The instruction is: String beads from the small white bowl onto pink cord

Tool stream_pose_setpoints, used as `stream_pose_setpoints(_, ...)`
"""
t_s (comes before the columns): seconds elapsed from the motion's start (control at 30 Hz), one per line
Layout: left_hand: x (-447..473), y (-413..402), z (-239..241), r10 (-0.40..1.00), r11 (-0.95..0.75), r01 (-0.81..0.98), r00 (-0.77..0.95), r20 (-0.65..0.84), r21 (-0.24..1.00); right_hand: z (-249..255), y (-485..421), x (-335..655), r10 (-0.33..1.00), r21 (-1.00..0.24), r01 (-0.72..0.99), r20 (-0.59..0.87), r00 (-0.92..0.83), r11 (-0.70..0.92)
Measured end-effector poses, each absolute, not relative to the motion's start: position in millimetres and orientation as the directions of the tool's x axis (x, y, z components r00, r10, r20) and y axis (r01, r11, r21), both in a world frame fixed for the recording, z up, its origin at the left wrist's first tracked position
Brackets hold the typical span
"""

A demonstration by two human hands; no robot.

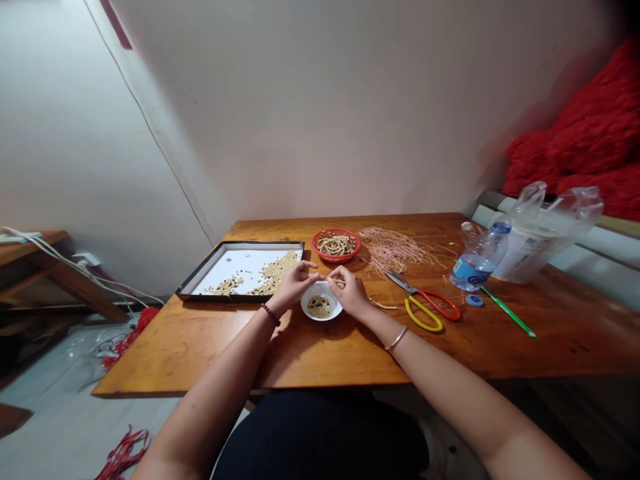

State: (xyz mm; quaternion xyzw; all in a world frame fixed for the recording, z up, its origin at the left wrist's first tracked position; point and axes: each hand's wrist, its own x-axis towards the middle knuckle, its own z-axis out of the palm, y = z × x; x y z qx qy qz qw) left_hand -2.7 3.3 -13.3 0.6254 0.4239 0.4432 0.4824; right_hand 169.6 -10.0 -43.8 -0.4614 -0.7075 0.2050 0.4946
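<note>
Both hands meet over a small white bowl with loose beads in it, mostly tan, some dark. My right hand is closed on a beaded string; pale beads show among its fingers, and a strung length lies on the table beyond the wrist. My left hand is at the bowl's left rim, thumb and forefinger drawn together close to the right fingertips. What the left fingers pinch is too small to make out.
A black-edged tray of loose beads lies left. Behind the bowl stands a red basket of beaded strings, beside pink cords. Rightward are scissors, a water bottle, its cap, a green stick and a bagged tub.
</note>
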Motion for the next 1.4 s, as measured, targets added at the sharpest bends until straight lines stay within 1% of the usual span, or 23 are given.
stream_pose_setpoints(0.23,-2.5,2.8,-11.9,0.957,-0.176,0.123,0.252,0.14,0.977,-41.7,-10.9,168.7,0.87,-0.762,0.453,0.489,-0.067,0.463)
stream_pose_setpoints(0.37,-2.2,2.4,-11.7,0.955,-0.192,0.125,0.251,0.156,0.974,-39.9,-11.6,169.0,0.868,-0.768,0.432,0.491,-0.077,0.473)
stream_pose_setpoints(0.8,-1.3,2.3,-11.0,0.955,-0.205,0.161,0.248,0.161,0.965,-38.4,-11.6,170.5,0.861,-0.752,0.452,0.502,-0.079,0.48)
stream_pose_setpoints(0.93,-0.4,1.0,-9.5,0.956,-0.204,0.166,0.244,0.161,0.965,-40.1,-11.4,170.1,0.85,-0.741,0.444,0.517,-0.103,0.504)
stream_pose_setpoints(1.1,0.8,-1.0,-6.7,0.958,-0.192,0.173,0.245,0.147,0.966,-40.2,-13.0,170.6,0.846,-0.715,0.48,0.519,-0.123,0.509)
stream_pose_setpoints(1.4,0.7,-0.5,-7.9,0.957,-0.2,0.174,0.248,0.154,0.964,-38.4,-13.6,170.9,0.848,-0.695,0.524,0.519,-0.109,0.492)
